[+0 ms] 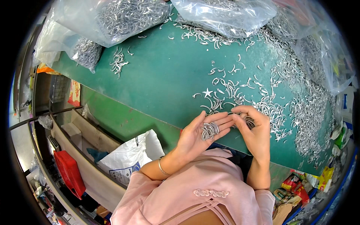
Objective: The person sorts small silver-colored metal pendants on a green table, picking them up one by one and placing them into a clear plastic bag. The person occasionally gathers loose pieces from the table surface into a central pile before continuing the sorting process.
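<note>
Left hand flat, cradling curved metal pieces; right hand curled around more; a handful gathered, I'd judge, with plenty left loose on the table toward two o'clock

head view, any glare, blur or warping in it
Head view: white glare streaks the clear bags up top; head view: left hand and right hand look fairly sharp, without obvious motion blur; head view: black corners, with fisheye bending strongest near the rim.
</note>
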